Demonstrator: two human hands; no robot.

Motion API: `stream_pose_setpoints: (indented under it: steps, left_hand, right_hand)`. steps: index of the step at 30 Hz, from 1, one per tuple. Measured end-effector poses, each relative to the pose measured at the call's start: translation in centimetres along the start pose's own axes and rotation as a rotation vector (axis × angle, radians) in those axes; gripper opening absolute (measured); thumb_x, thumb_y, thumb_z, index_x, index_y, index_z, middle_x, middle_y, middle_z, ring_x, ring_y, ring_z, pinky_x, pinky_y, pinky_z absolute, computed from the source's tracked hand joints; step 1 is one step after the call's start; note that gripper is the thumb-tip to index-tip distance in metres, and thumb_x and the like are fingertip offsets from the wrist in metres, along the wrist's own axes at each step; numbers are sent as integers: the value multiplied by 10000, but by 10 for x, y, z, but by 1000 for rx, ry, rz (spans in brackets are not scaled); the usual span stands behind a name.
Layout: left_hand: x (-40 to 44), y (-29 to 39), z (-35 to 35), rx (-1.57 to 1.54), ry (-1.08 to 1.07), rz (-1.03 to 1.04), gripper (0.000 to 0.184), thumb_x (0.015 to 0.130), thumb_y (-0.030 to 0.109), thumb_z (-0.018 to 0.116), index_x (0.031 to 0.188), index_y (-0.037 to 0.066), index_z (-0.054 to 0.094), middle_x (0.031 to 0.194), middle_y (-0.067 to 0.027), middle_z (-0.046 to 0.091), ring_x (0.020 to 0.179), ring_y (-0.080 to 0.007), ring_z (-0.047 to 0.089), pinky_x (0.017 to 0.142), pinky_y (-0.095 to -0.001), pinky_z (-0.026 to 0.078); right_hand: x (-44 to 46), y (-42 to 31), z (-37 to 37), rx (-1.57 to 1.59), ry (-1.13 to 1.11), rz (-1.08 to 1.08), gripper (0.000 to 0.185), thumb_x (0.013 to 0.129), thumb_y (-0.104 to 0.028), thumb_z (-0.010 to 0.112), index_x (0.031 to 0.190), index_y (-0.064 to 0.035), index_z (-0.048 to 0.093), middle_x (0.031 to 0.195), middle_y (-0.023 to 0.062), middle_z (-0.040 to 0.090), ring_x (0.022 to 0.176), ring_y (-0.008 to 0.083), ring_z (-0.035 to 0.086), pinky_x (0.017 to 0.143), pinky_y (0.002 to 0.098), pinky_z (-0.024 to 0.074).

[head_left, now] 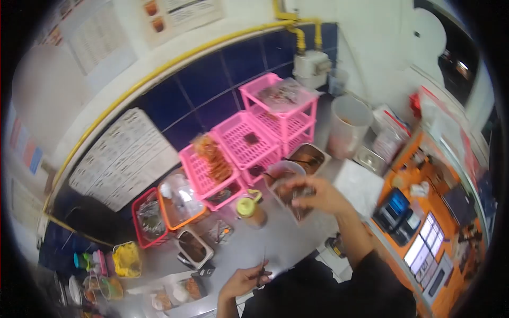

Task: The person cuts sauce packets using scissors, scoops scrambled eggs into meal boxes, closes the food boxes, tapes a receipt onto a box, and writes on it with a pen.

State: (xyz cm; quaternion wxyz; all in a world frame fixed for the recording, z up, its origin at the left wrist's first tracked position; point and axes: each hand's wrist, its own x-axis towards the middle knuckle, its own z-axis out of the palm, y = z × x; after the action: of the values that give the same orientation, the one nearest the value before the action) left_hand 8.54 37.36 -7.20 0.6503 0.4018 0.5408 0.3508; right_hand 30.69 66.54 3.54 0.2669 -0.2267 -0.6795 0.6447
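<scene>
My left hand (244,281) is low at the counter's near edge. Its fingers are closed around slim dark scissors (262,272), whose narrow tip points up. My right hand (321,196) is held over a metal container (301,212) with dark contents, its curved fingers apart and slightly blurred. Nothing can be made out between them. Just behind those fingers is a round translucent tub (286,170). A metal pan (310,158) of brown sauce with a dark-handled utensil lies beyond it. To the left stands a jar (251,211) with a yellow-green lid.
Pink plastic racks (246,138) line the tiled wall, one with bagged orange food. Red (142,233) and orange baskets sit left, near another metal pan (194,248). A tall clear bucket (350,124) and white paper (359,186) are right, beside an orange desk (424,159).
</scene>
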Motion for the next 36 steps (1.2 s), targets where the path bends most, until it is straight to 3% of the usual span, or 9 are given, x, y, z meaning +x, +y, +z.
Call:
stream_pose_setpoints:
  steps: [2,3,10,12,18,22,24,28,36]
  left_hand:
    - [-10,-10,13,87,82,-1,568,990,177,681,1497,37,468,1129,-61,738,1041,-100,661,923,-264,500]
    - [-14,-8,21,151,127,30,573,981,202,695,1493,60,481,1114,-60,745,1021,-80,653,910,-252,495]
    - [-38,-10,43,206,352,-34,597,961,173,716,1472,-13,470,1097,-118,756,1057,-154,703,897,-278,538]
    - [-42,-23,38,199,475,-114,587,932,163,740,1440,-9,502,1035,-109,769,1009,-167,723,882,-280,549]
    - [-8,-113,2,509,621,-243,376,843,204,785,1168,48,681,919,-106,775,824,-214,756,738,-332,579]
    - [42,-155,-29,1076,471,48,244,813,336,748,967,148,729,879,-97,760,799,-320,730,730,-445,567]
    - [68,-129,-23,1218,463,0,188,815,352,715,928,203,735,828,-80,748,795,-316,725,715,-470,561]
    - [149,-127,-43,1527,403,114,160,833,326,711,934,203,730,826,-82,737,784,-321,726,670,-478,560]
    - [163,-58,75,1471,618,347,209,892,256,665,1039,124,735,875,-151,737,795,-346,723,696,-485,566]
  right_hand:
    - [68,-27,-2,-111,13,-339,353,882,-54,720,1228,-15,662,1154,66,717,873,135,703,696,291,597]
    - [93,-56,5,130,-12,-20,359,879,-41,706,1235,-20,662,1161,72,720,938,151,703,751,309,597]
    - [222,-7,-32,-756,528,-298,514,900,-195,723,1356,-1,587,1248,171,685,1148,213,663,997,338,498]
    - [188,33,-40,-607,523,-630,483,926,-225,719,1362,-67,583,1113,94,701,977,185,688,735,342,573]
    - [-101,125,-20,224,-88,478,546,991,-323,657,1466,-120,478,1255,91,646,911,201,696,714,387,619]
    - [-327,302,29,-58,546,972,507,972,-450,643,1340,-102,624,1016,114,713,830,187,698,662,349,600]
    - [-443,355,75,1,691,1219,653,937,-521,663,1413,-88,547,1151,133,689,891,241,693,677,406,592]
    - [-555,365,195,621,1221,1441,596,987,-563,549,1319,-74,624,1282,144,655,982,326,682,865,526,524]
    - [-565,412,153,483,966,1223,435,959,-442,607,1175,-73,687,1141,130,700,924,281,682,825,476,530]
